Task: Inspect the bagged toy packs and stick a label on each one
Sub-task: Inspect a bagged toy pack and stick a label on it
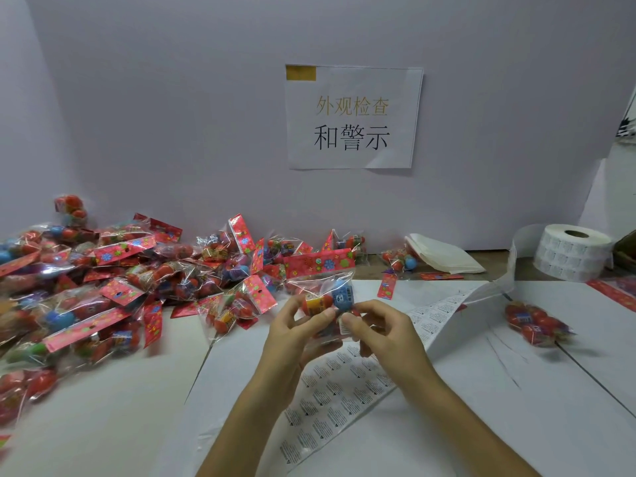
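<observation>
Pale wall at the back, with a printed sign [354, 118] taped to it, and below it a white tabletop [103, 407]. Holds one toy pack [323, 270] upright over the middle of the table, red flowered header card on top and clear bag beneath. Grips the lower part of the bag with the left hand [296, 335], thumb on the front and fingers curled behind. Pinches the bag's bottom edge with the right hand [382, 332], thumb and forefinger closed tight, the other fingers bent. Something small and white at those fingertips, too blurred to name.

Directly under the hands, a label strip [344, 383] running up and right to a label roll [571, 253]. Heaped at left, a pile of packs [103, 280]. At right, well apart, a lone pack [535, 327] lying flat. Against the wall, some white sheets [444, 256].
</observation>
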`<act>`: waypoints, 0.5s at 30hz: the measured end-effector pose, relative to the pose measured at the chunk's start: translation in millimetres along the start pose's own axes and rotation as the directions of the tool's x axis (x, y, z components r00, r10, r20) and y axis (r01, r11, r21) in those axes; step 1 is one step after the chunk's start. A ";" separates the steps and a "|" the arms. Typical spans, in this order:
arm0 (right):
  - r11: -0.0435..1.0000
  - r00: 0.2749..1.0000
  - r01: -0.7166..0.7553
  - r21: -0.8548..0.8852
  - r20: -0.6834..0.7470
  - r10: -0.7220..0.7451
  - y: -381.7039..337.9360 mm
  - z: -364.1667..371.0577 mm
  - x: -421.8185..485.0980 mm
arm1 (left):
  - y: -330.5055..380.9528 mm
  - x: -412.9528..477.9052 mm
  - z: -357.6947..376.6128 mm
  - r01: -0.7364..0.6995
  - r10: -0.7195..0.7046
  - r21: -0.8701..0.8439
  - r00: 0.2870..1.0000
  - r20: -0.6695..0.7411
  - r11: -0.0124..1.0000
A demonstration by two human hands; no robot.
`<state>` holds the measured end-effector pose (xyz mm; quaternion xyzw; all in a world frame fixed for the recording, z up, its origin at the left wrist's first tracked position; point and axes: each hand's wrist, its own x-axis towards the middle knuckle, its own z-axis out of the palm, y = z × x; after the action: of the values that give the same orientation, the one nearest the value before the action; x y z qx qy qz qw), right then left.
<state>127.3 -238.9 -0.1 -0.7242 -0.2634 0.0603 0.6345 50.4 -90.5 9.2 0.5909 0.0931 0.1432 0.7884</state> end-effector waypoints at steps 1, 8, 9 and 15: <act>1.000 1.000 -0.005 0.028 0.004 0.005 -0.5 -0.8 -0.2 | 0.0 0.0 -0.1 0.000 0.000 0.001 1.000 -0.004 1.000; 0.973 0.992 -0.119 0.196 0.073 0.107 -3.6 -2.2 1.6 | 0.2 -0.4 0.1 0.034 -0.034 -0.009 0.999 -0.012 0.999; 0.972 0.992 -0.122 0.203 0.069 0.110 -4.2 -2.1 1.6 | 0.1 -0.6 -0.3 0.037 -0.037 -0.012 0.999 -0.005 0.999; 0.991 0.999 -0.037 0.126 -0.004 0.038 -0.7 -2.5 0.9 | -1.8 0.0 4.4 0.019 -0.018 0.040 1.000 -0.014 0.999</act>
<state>128.9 -240.6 1.3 -0.6876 -0.2434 0.0861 0.6786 52.0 -94.9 8.7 0.6048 0.1068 0.1379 0.7770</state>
